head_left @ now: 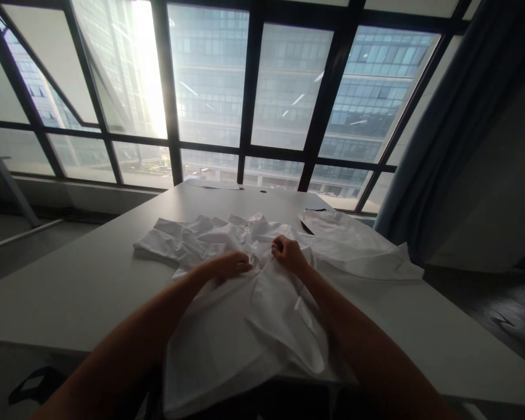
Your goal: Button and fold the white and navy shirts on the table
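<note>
A white shirt (236,318) is lying crumpled on the white table (79,286), its long axis running from the person toward the windows (207,76), its broad lower part spilling over the near edge, an apparent sleeve (157,244) pointing left. The left hand (234,264) and right hand (287,253) are holding its middle in narrow, curled fingers, seemingly working two edges together; the next move is probably calling for a steady pinch. Another white garment (359,248) is lying to the right
</note>
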{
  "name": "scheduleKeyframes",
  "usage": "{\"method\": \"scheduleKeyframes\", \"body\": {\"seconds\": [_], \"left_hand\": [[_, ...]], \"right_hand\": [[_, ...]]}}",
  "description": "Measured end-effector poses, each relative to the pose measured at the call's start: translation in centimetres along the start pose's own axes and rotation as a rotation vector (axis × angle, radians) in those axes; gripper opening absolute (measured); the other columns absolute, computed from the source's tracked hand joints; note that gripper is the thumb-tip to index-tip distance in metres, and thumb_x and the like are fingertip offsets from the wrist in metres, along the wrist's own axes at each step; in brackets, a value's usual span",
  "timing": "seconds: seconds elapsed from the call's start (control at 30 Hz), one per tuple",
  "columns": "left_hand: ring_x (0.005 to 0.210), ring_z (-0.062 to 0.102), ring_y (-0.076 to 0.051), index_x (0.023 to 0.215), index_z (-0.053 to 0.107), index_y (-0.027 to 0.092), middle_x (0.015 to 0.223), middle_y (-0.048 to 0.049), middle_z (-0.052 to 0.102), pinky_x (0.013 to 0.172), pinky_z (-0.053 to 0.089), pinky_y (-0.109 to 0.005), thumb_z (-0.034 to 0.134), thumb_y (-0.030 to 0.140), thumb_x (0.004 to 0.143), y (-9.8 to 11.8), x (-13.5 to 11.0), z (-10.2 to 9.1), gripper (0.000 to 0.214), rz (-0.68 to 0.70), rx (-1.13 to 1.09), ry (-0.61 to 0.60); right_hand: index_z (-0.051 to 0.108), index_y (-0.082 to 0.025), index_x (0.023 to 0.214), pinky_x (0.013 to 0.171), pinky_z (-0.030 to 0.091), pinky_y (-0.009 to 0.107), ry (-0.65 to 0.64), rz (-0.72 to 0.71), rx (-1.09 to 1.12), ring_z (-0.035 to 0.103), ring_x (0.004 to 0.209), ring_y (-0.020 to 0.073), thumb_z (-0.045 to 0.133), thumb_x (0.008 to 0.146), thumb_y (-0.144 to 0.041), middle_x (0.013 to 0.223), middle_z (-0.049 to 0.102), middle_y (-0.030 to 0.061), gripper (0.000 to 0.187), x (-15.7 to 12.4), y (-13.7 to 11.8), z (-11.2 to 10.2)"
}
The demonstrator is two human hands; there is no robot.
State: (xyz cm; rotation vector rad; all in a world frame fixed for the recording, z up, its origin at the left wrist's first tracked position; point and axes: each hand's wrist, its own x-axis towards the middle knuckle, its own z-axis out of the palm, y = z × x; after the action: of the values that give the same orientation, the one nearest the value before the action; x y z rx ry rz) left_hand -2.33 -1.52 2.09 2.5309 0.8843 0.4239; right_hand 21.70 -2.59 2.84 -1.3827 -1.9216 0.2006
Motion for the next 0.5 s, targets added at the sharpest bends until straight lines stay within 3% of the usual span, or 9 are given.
{"method": "scheduleKeyframes", "body": {"seconds": [0.07, 0.17, 0.23, 0.3, 0.37, 0.43, 0.5], "left_hand": [[0.072, 0.057, -0.017, 0.075, 0.063, 0.016, 0.077, -0.0038, 0.065, 0.069, 0.042, -0.027, 0.048, 0.039, 0.092, -0.8, -0.4, -1.3, 0.032, -0.058, 0.148, 0.053], [0.084, 0.062, -0.022, 0.083, 0.068, 0.015, 0.088, -0.0075, 0.069, 0.078, 0.045, -0.032, 0.052, 0.033, 0.092, -1.6, -0.9, -3.0, 0.026, -0.240, 0.348, 0.248], [0.097, 0.062, -0.026, 0.095, 0.069, 0.015, 0.101, -0.0104, 0.069, 0.084, 0.045, -0.036, 0.054, 0.025, 0.090, -1.3, -1.1, -3.6, 0.018, -0.339, 0.465, 0.405], [0.107, 0.059, -0.028, 0.104, 0.068, 0.016, 0.110, -0.0115, 0.066, 0.090, 0.045, -0.039, 0.054, 0.021, 0.090, -0.3, -1.2, -3.7, 0.020, -0.329, 0.524, 0.525], [0.106, 0.059, -0.026, 0.103, 0.069, 0.018, 0.111, -0.0103, 0.066, 0.091, 0.046, -0.038, 0.051, 0.025, 0.093, 0.8, -1.2, -3.2, 0.022, -0.223, 0.487, 0.507], [0.104, 0.061, -0.025, 0.104, 0.070, 0.020, 0.111, -0.0094, 0.067, 0.092, 0.046, -0.036, 0.053, 0.036, 0.094, 1.7, -1.1, -2.2, 0.026, -0.145, 0.417, 0.364], [0.110, 0.060, -0.029, 0.116, 0.067, 0.020, 0.120, -0.0107, 0.065, 0.093, 0.047, -0.039, 0.062, 0.048, 0.087, 2.1, -1.2, -1.0, 0.040, -0.165, 0.392, 0.185]], "right_hand": [[0.063, -0.014, 0.091, 0.062, 0.039, 0.023, -0.056, 0.140, -0.031, 0.054, 0.061, 0.0133, 0.058, 0.076, -0.017, 0.065, 0.061, -0.0006, 0.016, 0.4, 1.4, -1.2], [0.062, -0.014, 0.096, 0.058, 0.038, 0.022, -0.275, 0.227, -0.052, 0.055, 0.059, 0.0128, 0.064, 0.075, -0.019, 0.065, 0.061, -0.0017, 0.022, 0.4, 2.0, -2.2], [0.062, -0.015, 0.099, 0.059, 0.038, 0.022, -0.232, 0.192, -0.123, 0.056, 0.062, 0.0136, 0.068, 0.076, -0.024, 0.066, 0.061, -0.0013, 0.026, 0.2, 1.3, -2.4], [0.062, -0.016, 0.100, 0.060, 0.038, 0.023, -0.109, 0.140, -0.179, 0.057, 0.063, 0.0143, 0.070, 0.078, -0.032, 0.066, 0.061, -0.0008, 0.028, 0.0, 0.2, -2.2], [0.063, -0.016, 0.101, 0.061, 0.039, 0.024, -0.037, 0.076, -0.170, 0.057, 0.063, 0.0143, 0.069, 0.081, -0.036, 0.069, 0.063, 0.0001, 0.028, -0.2, -0.8, -1.9], [0.065, -0.017, 0.102, 0.064, 0.042, 0.024, -0.019, 0.004, -0.132, 0.059, 0.066, 0.0139, 0.068, 0.082, -0.034, 0.079, 0.066, 0.0028, 0.026, -0.3, -1.2, -1.6], [0.067, -0.017, 0.103, 0.069, 0.046, 0.024, -0.077, -0.053, -0.106, 0.062, 0.073, 0.0140, 0.069, 0.081, -0.029, 0.095, 0.068, 0.0064, 0.025, -0.5, -1.1, -1.3]]}}
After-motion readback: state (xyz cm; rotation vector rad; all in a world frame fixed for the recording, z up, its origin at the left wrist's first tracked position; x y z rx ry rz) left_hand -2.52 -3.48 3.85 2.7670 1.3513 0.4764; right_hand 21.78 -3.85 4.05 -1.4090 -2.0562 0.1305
